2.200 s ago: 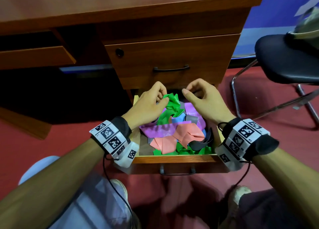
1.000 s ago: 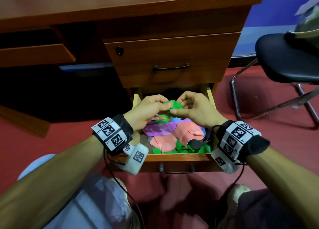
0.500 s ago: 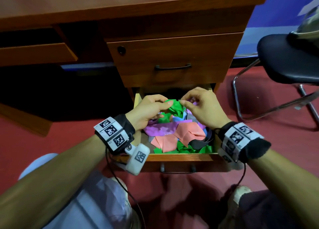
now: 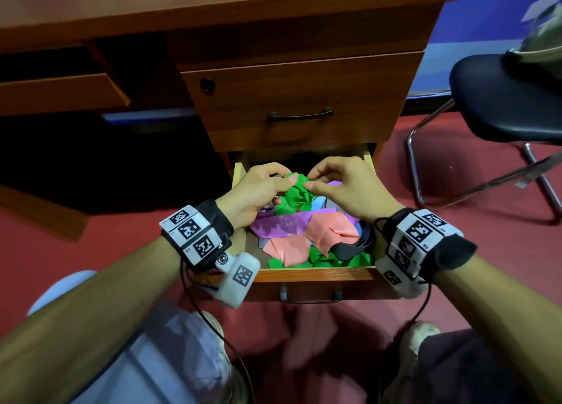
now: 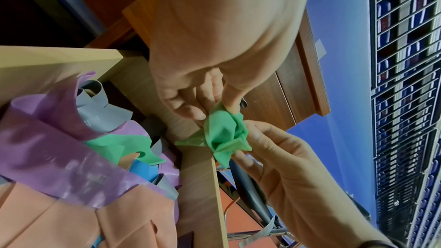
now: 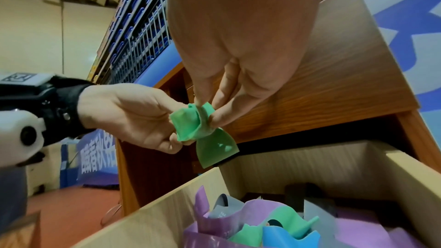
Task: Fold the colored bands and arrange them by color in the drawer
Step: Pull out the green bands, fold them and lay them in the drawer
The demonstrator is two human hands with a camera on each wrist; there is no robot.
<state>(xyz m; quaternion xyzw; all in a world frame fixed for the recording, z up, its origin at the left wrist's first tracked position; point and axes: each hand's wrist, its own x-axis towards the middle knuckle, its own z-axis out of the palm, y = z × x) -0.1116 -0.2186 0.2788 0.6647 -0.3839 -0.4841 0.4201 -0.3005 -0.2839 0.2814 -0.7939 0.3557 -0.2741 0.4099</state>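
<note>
A person's left hand (image 4: 258, 187) and right hand (image 4: 343, 184) pinch a crumpled green band (image 4: 296, 192) above the open drawer (image 4: 313, 274). The slack rubber could spring open or drop among the unsorted purple band (image 4: 282, 225) and salmon band (image 4: 331, 233) below.

No legible text or numbers on any item. A blue banner (image 6: 95, 159) carries white characters, too blurred to read.

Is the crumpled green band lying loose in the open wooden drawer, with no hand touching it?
No: the crumpled green band is pinched above the open wooden drawer between the left hand and the right hand.
</note>
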